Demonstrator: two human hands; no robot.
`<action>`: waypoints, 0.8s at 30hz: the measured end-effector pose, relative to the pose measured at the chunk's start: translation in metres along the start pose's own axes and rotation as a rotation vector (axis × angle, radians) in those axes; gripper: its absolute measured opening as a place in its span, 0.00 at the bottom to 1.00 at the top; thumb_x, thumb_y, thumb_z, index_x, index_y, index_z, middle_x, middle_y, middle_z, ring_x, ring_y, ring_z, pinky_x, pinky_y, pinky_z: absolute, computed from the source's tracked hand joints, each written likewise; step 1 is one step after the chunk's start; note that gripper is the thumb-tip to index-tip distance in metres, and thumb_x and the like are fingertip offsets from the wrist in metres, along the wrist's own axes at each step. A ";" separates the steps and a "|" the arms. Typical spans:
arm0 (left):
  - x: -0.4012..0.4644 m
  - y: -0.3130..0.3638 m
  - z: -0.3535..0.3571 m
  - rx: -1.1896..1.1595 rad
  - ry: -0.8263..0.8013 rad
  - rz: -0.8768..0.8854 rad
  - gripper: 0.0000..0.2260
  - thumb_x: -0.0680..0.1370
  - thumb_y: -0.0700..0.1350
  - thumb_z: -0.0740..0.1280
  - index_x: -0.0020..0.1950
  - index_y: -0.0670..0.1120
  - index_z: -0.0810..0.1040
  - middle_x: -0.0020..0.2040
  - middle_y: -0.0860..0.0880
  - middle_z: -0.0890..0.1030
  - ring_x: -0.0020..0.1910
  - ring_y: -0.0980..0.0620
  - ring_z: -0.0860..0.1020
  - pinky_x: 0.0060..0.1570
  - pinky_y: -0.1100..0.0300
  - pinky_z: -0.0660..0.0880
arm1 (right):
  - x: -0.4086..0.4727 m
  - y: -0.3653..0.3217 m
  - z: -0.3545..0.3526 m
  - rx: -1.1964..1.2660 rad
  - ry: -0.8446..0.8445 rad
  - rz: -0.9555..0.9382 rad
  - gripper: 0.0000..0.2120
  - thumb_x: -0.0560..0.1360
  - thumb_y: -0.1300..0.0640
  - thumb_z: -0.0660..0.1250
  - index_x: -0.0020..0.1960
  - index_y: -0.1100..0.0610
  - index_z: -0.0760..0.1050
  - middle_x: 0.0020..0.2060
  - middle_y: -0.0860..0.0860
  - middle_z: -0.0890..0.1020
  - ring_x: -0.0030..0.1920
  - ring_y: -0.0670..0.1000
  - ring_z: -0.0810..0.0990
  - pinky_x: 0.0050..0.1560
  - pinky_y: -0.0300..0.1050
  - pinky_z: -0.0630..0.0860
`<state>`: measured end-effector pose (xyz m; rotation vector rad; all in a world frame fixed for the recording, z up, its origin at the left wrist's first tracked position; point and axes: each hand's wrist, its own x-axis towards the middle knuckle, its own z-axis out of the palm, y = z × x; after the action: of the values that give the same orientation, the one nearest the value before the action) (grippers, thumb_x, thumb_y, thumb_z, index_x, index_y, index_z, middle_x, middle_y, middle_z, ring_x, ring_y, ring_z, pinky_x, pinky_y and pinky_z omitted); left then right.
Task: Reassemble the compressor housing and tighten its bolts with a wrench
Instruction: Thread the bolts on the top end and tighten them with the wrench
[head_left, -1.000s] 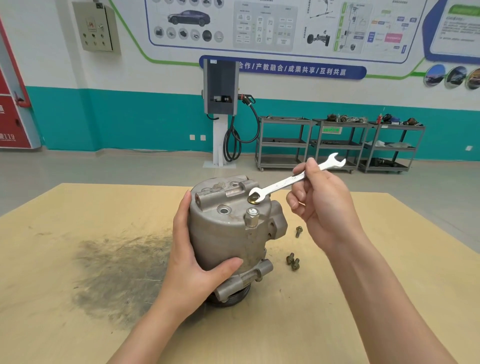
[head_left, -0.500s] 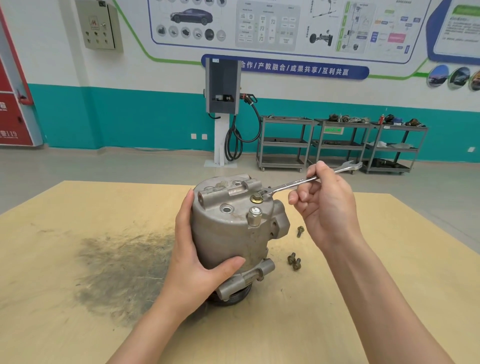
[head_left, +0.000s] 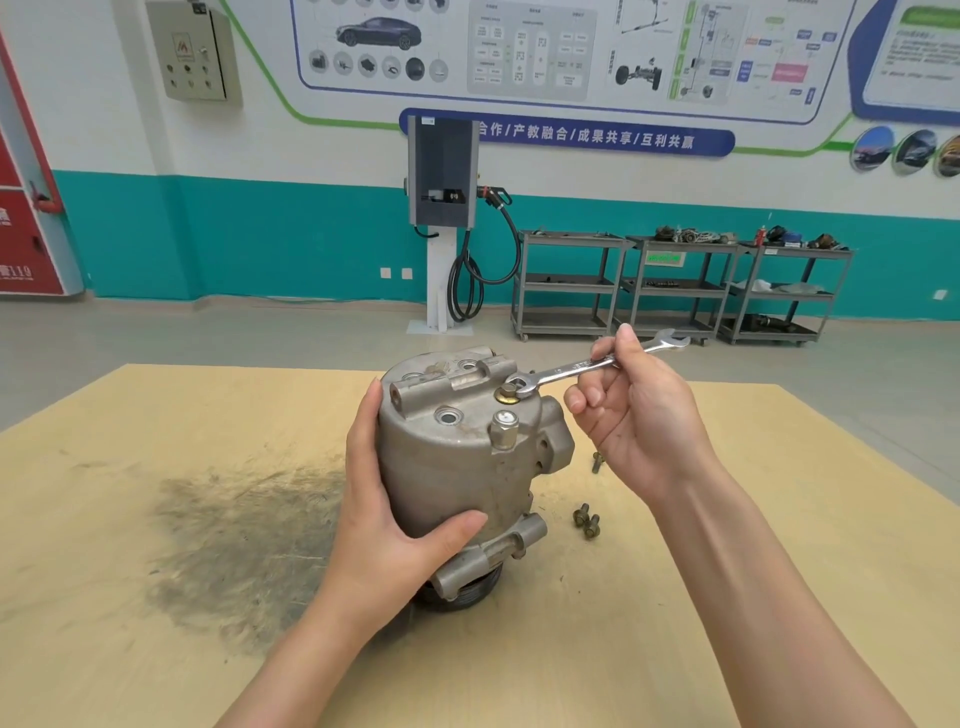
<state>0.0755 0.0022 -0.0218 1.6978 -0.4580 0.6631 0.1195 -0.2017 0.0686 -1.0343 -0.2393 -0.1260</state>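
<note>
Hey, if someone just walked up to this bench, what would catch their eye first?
The grey compressor housing standing upright mid-table, steadied by the left hand. On top, the right hand holds a shiny wrench set on a brass-coloured bolt. A dark smudge stains the table left of it.

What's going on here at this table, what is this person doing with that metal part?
A person is bolting a compressor housing back together on a wooden table. The left hand grips the upright housing's side, while the right hand holds a wrench whose end sits on a brass-coloured bolt on top. Another bolt stands nearer the front. Three loose bolts lie on the table to the right, so there is work left.
</note>
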 end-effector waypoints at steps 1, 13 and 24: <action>0.000 0.000 0.000 0.001 0.003 0.001 0.50 0.60 0.57 0.77 0.73 0.77 0.51 0.74 0.72 0.59 0.74 0.64 0.63 0.70 0.52 0.67 | 0.000 -0.001 -0.001 0.001 -0.013 0.008 0.17 0.84 0.49 0.53 0.43 0.58 0.71 0.23 0.52 0.73 0.25 0.51 0.76 0.29 0.39 0.73; -0.001 -0.002 0.002 0.010 0.012 0.005 0.50 0.60 0.58 0.77 0.72 0.78 0.51 0.73 0.73 0.60 0.73 0.65 0.64 0.70 0.52 0.68 | -0.017 0.035 0.015 -0.230 0.207 -0.570 0.19 0.83 0.47 0.51 0.39 0.54 0.70 0.21 0.48 0.71 0.21 0.48 0.69 0.23 0.37 0.66; 0.000 -0.002 0.000 0.033 0.021 0.027 0.50 0.60 0.58 0.77 0.73 0.77 0.51 0.74 0.72 0.59 0.73 0.65 0.64 0.67 0.56 0.68 | -0.033 0.027 0.027 -0.845 0.001 -1.259 0.15 0.83 0.49 0.55 0.42 0.55 0.68 0.25 0.54 0.72 0.23 0.50 0.69 0.22 0.47 0.67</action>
<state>0.0767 0.0022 -0.0239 1.7165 -0.4578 0.7108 0.0897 -0.1650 0.0504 -1.5730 -0.8618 -1.4626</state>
